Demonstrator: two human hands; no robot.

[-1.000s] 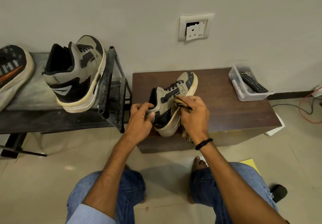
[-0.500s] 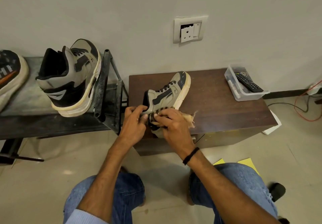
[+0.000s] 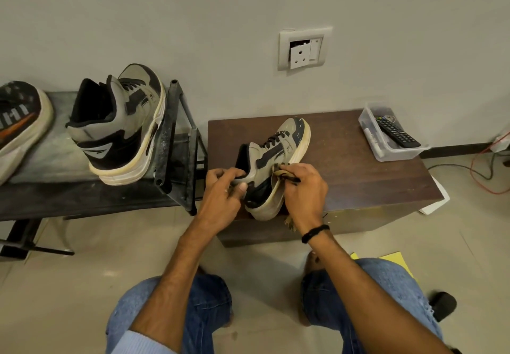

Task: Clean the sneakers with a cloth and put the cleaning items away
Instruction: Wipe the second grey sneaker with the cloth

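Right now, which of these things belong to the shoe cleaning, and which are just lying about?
In use: beige-and-black sneaker gripped by left hand; cloth in right hand; matching sneaker on the rack.
Lying about: remote control in clear tub; orange-striped shoe; yellow paper.

Most of the cloth point(image 3: 282, 166) is hiding under the right hand point(image 3: 305, 191); only a crumpled bit by the fingers point(image 3: 299, 171) & a frayed end below the wrist are showing. That hand is also covering part of the sneaker point(image 3: 271, 160) sole, near the table point(image 3: 358, 177) front edge. The left hand point(image 3: 223, 196) is masking the heel collar. Far left, the striped shoe point(image 3: 19, 122) & the rack point(image 3: 82, 199) are running off the edge. White item in the tub point(image 3: 400, 155): too small to tell. Black thing point(image 3: 443, 305) is sitting half behind the right knee.
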